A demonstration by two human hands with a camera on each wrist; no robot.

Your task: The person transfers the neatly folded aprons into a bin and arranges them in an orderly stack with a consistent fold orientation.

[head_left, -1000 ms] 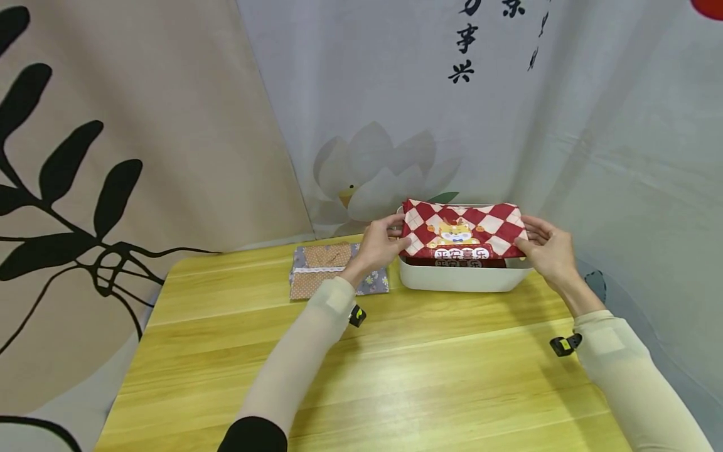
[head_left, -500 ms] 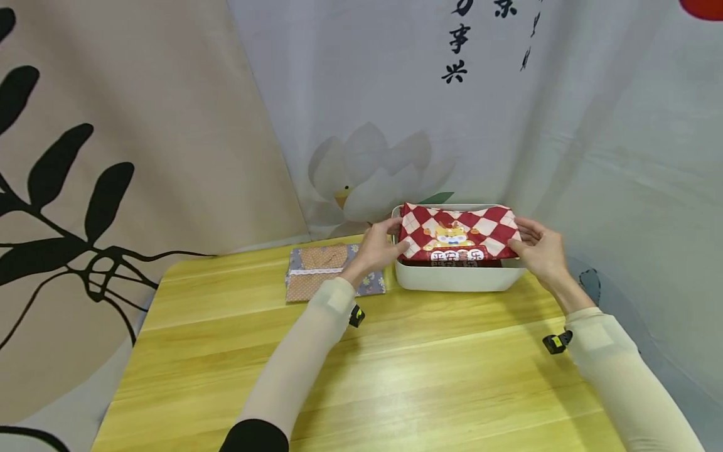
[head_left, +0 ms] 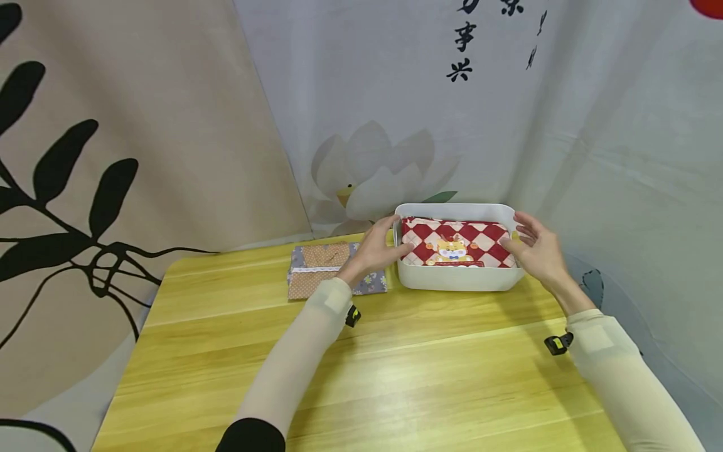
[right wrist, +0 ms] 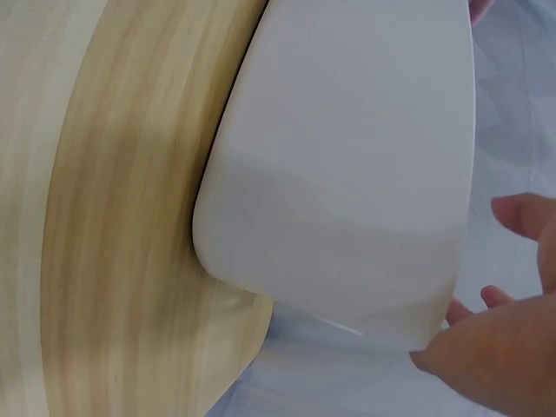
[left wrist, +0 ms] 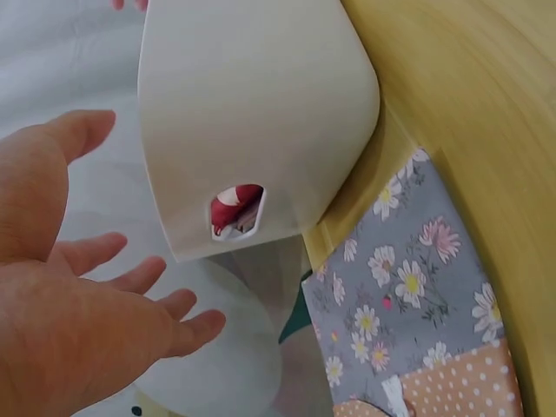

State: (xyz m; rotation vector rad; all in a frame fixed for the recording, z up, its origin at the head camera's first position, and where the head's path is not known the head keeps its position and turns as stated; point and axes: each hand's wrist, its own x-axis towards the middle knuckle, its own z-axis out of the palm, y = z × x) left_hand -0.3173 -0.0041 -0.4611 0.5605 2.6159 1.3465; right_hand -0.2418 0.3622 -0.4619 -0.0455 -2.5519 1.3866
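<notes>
A red and white checked folded cloth (head_left: 454, 242) with a cartoon animal lies inside a white plastic bin (head_left: 459, 278) at the table's far edge. My left hand (head_left: 377, 246) is at the bin's left end, fingers straight and gripping nothing. In the left wrist view the left hand (left wrist: 87, 321) hovers spread beside the bin (left wrist: 252, 113), and the red cloth (left wrist: 233, 205) shows through the handle hole. My right hand (head_left: 533, 250) is at the bin's right end, fingers spread. In the right wrist view its fingers (right wrist: 495, 356) sit just off the bin's (right wrist: 347, 174) wall.
A folded grey floral and brown dotted cloth (head_left: 330, 276) lies on the wooden table (head_left: 395, 370) just left of the bin, also seen as the floral cloth (left wrist: 408, 295). Printed curtains (head_left: 169, 125) hang close behind the table. The table's right edge (right wrist: 252, 339) is beside the bin.
The checked cloth went from above the rim down into the bin. Both hands let go of it and now stay open at the bin's ends.
</notes>
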